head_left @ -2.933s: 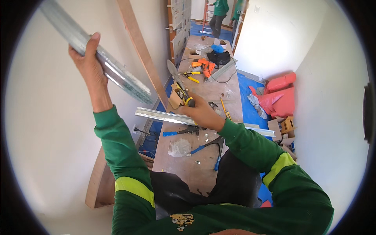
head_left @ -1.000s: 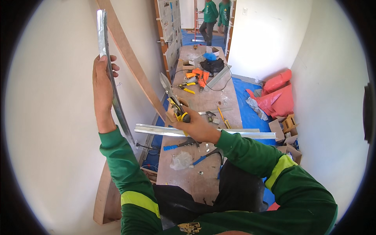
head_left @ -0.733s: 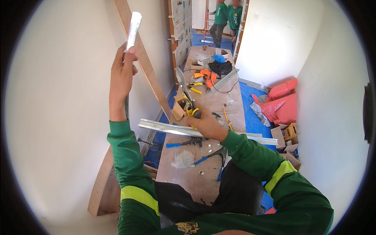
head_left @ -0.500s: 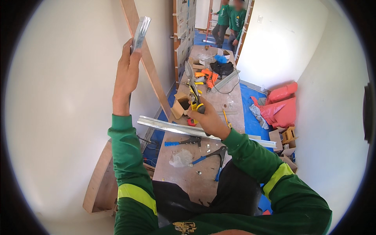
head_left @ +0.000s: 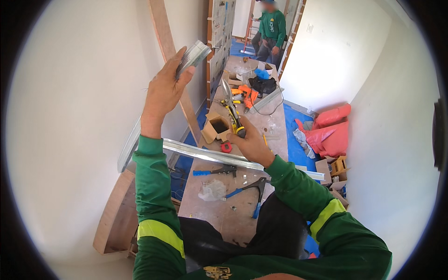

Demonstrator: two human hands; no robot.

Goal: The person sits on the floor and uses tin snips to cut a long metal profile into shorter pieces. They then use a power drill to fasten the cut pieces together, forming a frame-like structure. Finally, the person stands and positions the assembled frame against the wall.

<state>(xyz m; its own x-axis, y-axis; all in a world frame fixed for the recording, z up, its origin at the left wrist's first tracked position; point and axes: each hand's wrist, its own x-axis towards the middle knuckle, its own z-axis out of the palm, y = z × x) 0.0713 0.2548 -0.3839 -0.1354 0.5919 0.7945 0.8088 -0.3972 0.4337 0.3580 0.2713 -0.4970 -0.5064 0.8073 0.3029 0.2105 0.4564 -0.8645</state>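
Observation:
Raised at the upper left, my left hand (head_left: 164, 91) grips a silvery metal channel (head_left: 193, 55) near its upper end. A length of metal (head_left: 129, 145) shows beyond my left forearm, seemingly the same channel. My right hand (head_left: 253, 142) is closed round the yellow-and-black handles of tin snips (head_left: 229, 105), whose blades point up and away, apart from the channel. Under my right wrist, a second metal channel (head_left: 205, 154) lies across the wooden table (head_left: 205, 207). Nearer me rest a blue-handled hand riveter (head_left: 219, 171) and a larger two-armed riveter (head_left: 254, 190).
Farther along the table are an open cardboard box (head_left: 215, 128), a red tape measure (head_left: 226, 147), an orange drill (head_left: 249, 95) and a black bag (head_left: 262, 86). A wooden plank (head_left: 170, 42) leans at the left wall. A person (head_left: 272, 28) stands beyond the doorway.
My left hand has turned, tilting the channel's upper end down to the right and bringing its lower length out left of my forearm. The snips remain in my right hand.

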